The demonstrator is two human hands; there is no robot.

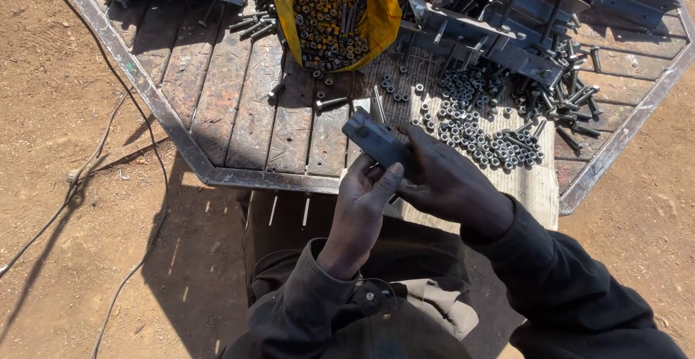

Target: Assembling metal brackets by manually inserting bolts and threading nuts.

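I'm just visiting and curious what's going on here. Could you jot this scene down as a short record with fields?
Setting: outdoors, wooden table with metal rim on bare dirt
Left hand: grip on the near end of a flat grey metal bracket
Right hand: grip on the same bracket from the other side
On the table: yellow sack of nuts and bolts, loose nuts, scattered bolts, stacked metal brackets
On the ground: thin cables
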